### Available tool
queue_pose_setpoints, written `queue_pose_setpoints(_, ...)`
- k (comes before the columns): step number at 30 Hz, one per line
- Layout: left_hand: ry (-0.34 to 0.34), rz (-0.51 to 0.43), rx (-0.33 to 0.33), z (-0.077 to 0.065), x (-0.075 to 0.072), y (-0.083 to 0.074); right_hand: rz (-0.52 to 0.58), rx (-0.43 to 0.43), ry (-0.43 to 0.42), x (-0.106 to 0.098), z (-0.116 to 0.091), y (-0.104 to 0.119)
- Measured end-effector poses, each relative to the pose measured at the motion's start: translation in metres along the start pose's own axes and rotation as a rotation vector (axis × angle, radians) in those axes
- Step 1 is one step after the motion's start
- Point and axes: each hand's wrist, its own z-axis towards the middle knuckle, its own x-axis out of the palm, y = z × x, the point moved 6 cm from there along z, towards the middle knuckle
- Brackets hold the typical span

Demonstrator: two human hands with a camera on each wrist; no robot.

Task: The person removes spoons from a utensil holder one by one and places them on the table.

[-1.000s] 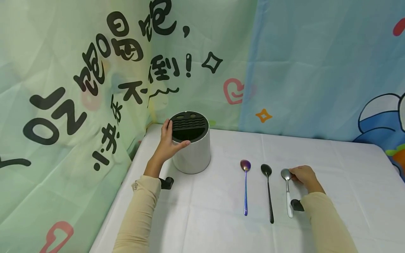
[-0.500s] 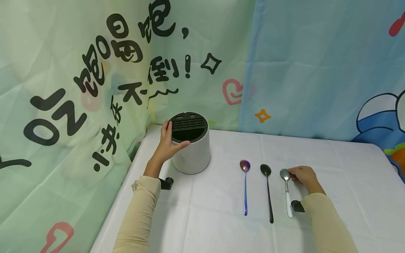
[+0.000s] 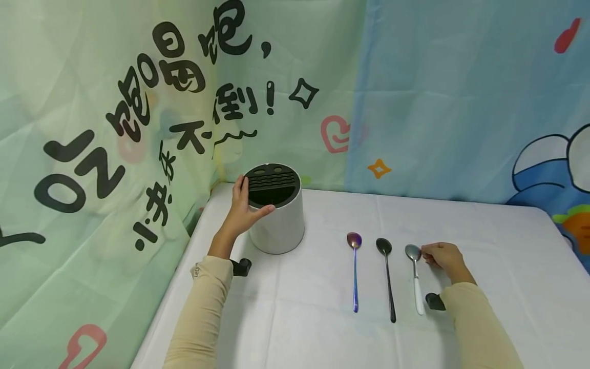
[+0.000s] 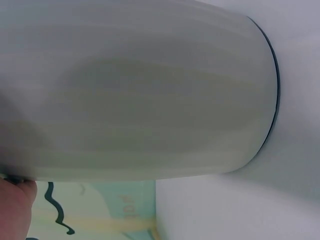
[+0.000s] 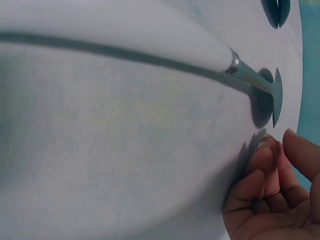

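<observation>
A white cylindrical utensil holder (image 3: 278,230) with a black slotted lid (image 3: 273,183) stands at the back left. My left hand (image 3: 241,212) rests against its upper side, thumb stretched along the front and fingers at the lid's left edge. In the left wrist view the holder's wall (image 4: 150,100) fills most of the picture. On the right, a spoon (image 3: 415,279) with a silver bowl and white handle lies on the cloth. Just right of its bowl is my right hand (image 3: 446,260). In the right wrist view its loosely curled fingers (image 5: 261,160) hold nothing, beside the spoon bowl (image 5: 277,97).
Left of the white-handled spoon lie a black spoon (image 3: 388,282) and a purple-blue spoon (image 3: 355,274), roughly parallel, bowls away from me. A white cloth (image 3: 304,328) covers the table. Printed fabric hangings (image 3: 286,51) close off the back and left side.
My right fingertips have come slightly away from the white-handled spoon's bowl, which they met earlier. The left hand stays at the holder. The head view has shifted a little.
</observation>
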Motion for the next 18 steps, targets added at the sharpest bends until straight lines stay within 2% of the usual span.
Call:
queue_pose_setpoints(10,0.002,0.016,-0.002,-0.001,0.002,-0.002,-0.027,-0.055,-0.004,-0.018,-0.014,0.004)
queue_pose_setpoints(12,0.003,0.017,0.0,-0.002,0.001,-0.003,-0.028,-0.06,-0.012,-0.023,-0.011,0.004)
queue_pose_setpoints(14,0.003,0.018,0.006,-0.002,0.001,-0.004,-0.021,-0.063,-0.034,-0.029,0.001,-0.003)
queue_pose_setpoints(18,0.014,0.029,0.002,-0.002,0.002,-0.005,-0.077,-0.138,-0.104,-0.039,0.047,-0.031)
